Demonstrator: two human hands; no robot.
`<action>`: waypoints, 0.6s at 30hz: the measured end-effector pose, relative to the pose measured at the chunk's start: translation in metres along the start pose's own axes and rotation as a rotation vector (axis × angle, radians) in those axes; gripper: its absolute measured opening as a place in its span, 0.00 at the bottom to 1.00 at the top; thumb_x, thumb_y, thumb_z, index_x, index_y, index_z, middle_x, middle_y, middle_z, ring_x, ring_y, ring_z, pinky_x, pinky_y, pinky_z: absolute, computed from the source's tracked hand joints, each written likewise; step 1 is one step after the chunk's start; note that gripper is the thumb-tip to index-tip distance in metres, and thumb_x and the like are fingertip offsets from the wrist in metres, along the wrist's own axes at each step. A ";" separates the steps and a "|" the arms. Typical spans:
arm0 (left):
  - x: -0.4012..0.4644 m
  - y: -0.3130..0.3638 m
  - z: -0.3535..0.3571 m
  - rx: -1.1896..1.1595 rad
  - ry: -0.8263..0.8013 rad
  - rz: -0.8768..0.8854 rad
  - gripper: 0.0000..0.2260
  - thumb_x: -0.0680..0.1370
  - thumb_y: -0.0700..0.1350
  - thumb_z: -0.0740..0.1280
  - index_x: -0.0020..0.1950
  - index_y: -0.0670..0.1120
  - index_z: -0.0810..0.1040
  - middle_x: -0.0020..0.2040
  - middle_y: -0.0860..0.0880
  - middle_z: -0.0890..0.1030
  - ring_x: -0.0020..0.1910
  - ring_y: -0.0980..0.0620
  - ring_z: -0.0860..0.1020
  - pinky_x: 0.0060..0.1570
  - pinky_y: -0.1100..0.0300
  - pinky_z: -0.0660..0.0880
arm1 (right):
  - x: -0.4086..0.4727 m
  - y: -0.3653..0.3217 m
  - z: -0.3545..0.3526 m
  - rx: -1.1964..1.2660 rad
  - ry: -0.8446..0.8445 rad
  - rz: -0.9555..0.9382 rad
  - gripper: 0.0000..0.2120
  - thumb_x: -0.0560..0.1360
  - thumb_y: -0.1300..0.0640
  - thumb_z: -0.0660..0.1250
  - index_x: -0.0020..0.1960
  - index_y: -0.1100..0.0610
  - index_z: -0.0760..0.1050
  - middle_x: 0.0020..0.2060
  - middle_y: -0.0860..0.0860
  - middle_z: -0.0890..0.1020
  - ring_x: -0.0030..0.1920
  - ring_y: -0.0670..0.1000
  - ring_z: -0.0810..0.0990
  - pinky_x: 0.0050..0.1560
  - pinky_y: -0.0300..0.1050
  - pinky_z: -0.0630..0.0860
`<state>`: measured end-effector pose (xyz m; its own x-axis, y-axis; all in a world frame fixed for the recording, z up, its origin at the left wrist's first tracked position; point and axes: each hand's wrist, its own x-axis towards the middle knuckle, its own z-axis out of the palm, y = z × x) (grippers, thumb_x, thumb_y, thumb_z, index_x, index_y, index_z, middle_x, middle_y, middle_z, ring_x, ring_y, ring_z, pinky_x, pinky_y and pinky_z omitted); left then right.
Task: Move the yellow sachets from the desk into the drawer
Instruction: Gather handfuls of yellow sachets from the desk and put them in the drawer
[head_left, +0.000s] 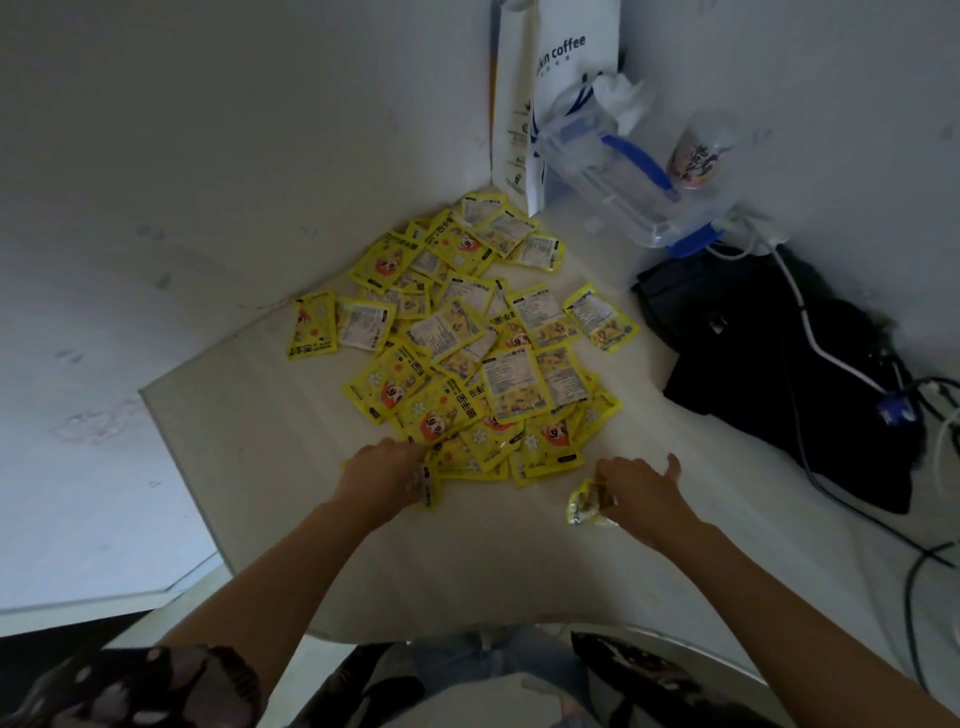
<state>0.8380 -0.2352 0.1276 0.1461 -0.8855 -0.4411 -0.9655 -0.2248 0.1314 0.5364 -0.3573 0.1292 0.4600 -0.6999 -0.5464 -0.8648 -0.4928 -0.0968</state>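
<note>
A pile of several yellow sachets (457, 332) lies spread over the white desk (270, 457), from the back corner toward me. My left hand (384, 475) rests at the pile's near edge, fingers closed on a yellow sachet (430, 488). My right hand (641, 491) is to the right of the pile's near edge and grips a crumpled yellow sachet (584, 506) just above the desk. No drawer shows in the head view.
A white coffee paper bag (561, 93) stands in the back corner. Beside it are a clear plastic box with blue clips (623, 176) and a cup (698, 150). A black bag (779, 374) with cables (831, 358) fills the right side. The desk's left edge (176, 447) drops off.
</note>
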 end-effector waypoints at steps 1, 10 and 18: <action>0.001 -0.001 -0.004 -0.035 -0.034 -0.032 0.18 0.74 0.51 0.69 0.63 0.50 0.72 0.57 0.47 0.78 0.57 0.44 0.76 0.50 0.53 0.73 | -0.001 -0.003 -0.005 0.053 0.010 -0.011 0.05 0.74 0.53 0.64 0.47 0.50 0.69 0.44 0.45 0.74 0.53 0.50 0.76 0.69 0.66 0.53; 0.026 -0.010 -0.045 -0.425 0.090 -0.150 0.13 0.73 0.46 0.73 0.51 0.43 0.74 0.44 0.44 0.75 0.51 0.41 0.77 0.42 0.55 0.69 | 0.026 -0.041 -0.051 0.492 0.094 -0.095 0.12 0.72 0.49 0.72 0.47 0.51 0.70 0.43 0.50 0.76 0.46 0.53 0.75 0.40 0.47 0.72; 0.059 0.007 -0.048 -0.536 0.067 -0.204 0.14 0.72 0.46 0.74 0.52 0.41 0.76 0.46 0.45 0.77 0.52 0.42 0.76 0.49 0.54 0.70 | 0.073 -0.069 -0.083 0.616 0.154 -0.058 0.12 0.74 0.53 0.71 0.41 0.52 0.67 0.37 0.45 0.72 0.38 0.47 0.73 0.31 0.37 0.64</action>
<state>0.8500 -0.3090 0.1452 0.3479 -0.8225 -0.4499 -0.6751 -0.5528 0.4886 0.6465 -0.4174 0.1648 0.4936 -0.7697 -0.4048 -0.7740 -0.1767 -0.6080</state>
